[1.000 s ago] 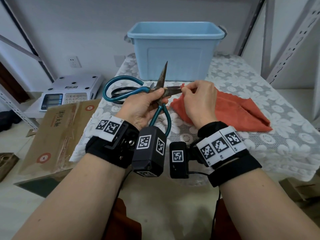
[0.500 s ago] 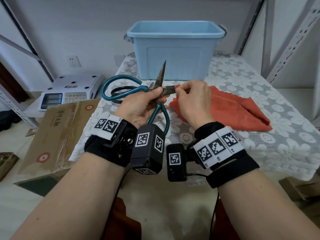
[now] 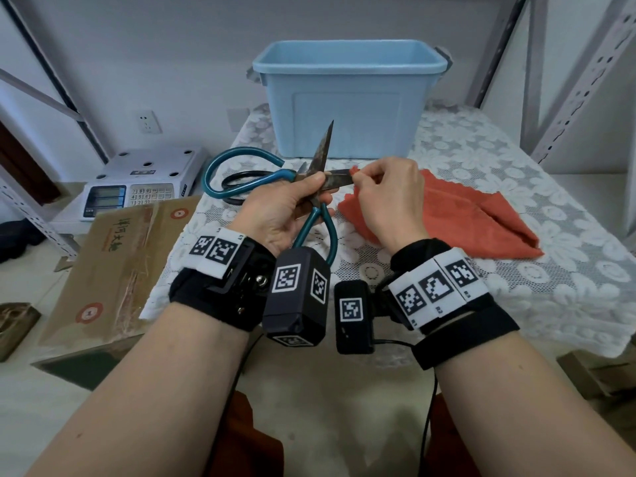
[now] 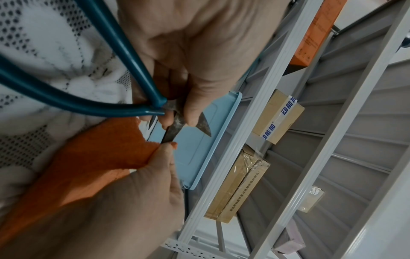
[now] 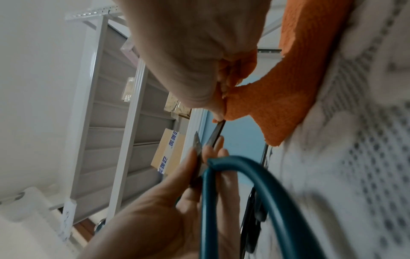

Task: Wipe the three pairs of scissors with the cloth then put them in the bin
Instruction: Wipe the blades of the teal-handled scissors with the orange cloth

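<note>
We hold the teal scissors (image 3: 309, 187) at the pivot in our left hand (image 3: 275, 208), thumb and fingers curled round the crossing, blades spread wide: one blade points to 12 o'clock, the other to 3. Our right hand (image 3: 389, 194) pinches a corner of the cloth (image 3: 464, 215) round the 3 o'clock blade near its tip. The rest of the cloth lies on the table (image 3: 516, 160) at 3 o'clock of our hands. The bin (image 3: 347, 98) stands at 12 o'clock, well back. A black pair (image 3: 237, 177) lies on the table at 10 o'clock, under the teal loop; we can't find a third pair.

Handling, as we judge it: the scissors are stiff steel, fairly heavy, and the blades look rusty, so rough, not slippery. The points are sharp, so grip at the pivot or the coated loops and keep skin off the edges. The cloth is soft and limp, so bunch it thick over the blade. Likely mid-wipe on one pair; binning not yet done.
</note>
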